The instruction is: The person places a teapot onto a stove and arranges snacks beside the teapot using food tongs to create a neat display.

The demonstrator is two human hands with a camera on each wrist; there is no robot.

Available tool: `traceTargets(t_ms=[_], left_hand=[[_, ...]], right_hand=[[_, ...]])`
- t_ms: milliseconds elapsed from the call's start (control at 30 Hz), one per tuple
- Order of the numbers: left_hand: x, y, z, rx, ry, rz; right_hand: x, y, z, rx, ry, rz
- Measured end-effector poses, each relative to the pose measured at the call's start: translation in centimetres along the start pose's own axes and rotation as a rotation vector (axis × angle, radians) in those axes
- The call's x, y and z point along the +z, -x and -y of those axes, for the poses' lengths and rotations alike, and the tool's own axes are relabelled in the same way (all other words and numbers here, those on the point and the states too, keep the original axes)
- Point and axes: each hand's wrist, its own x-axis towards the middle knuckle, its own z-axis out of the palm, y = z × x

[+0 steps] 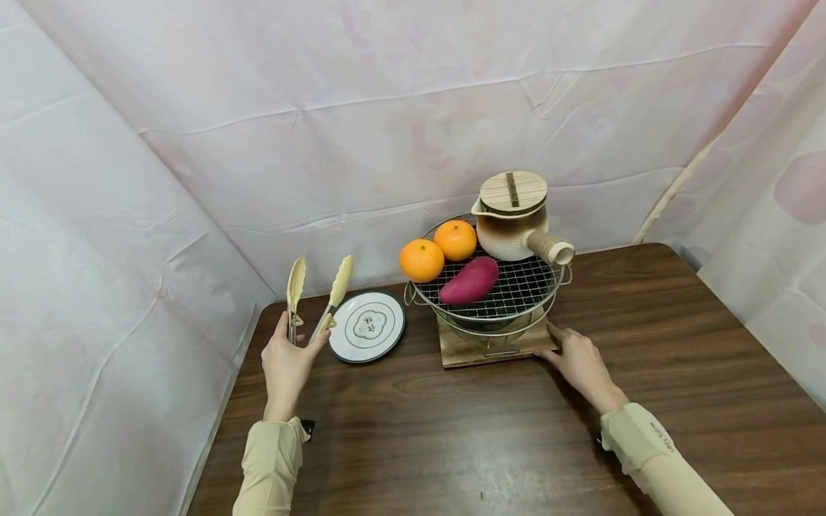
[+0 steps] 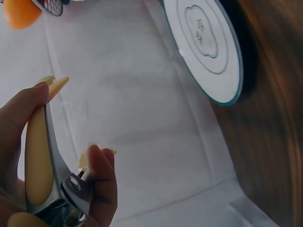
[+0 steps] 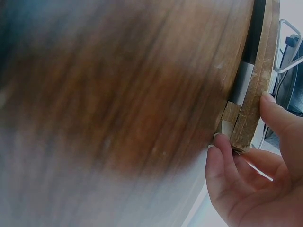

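Note:
My left hand (image 1: 287,369) holds a pair of tongs (image 1: 296,283) with cream tips, their arms spread apart and pointing up. The left wrist view shows my thumb and fingers around the tongs' arms near the metal hinge. At its front right corner, my right hand (image 1: 581,362) grips a wooden board (image 1: 464,354), thumb on top and fingers at the edge and underside. On that board stands a round wire grill (image 1: 525,290). It carries a purple sweet potato (image 1: 471,281), two oranges (image 1: 421,261) and a side-handled teapot (image 1: 503,236) with a wooden lid.
A white plate (image 1: 348,342) with a dark rim and a printed centre lies between the tongs and the grill. The brown wooden table (image 1: 439,437) ends against pale curtains (image 1: 361,143) at the back and sides. Wire loops stick out from both sides of the grill.

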Motion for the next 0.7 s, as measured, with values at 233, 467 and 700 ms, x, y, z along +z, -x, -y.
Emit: traceTargets(t_ms=[233, 467, 700], left_hand=[[0.2, -0.1, 1.0, -0.046, 0.002, 0.052], [0.6, -0.4, 2.9, -0.099, -0.015, 0.038], [1.4, -0.5, 4.8, -0.117, -0.039, 0.011]], right_hand=[[0.0, 0.1, 0.0, -0.012, -0.003, -0.023], [0.0, 0.0, 0.0, -0.007, -0.004, -0.006], [-0.1, 0.1, -0.1, 0.000, -0.009, 0.000]])
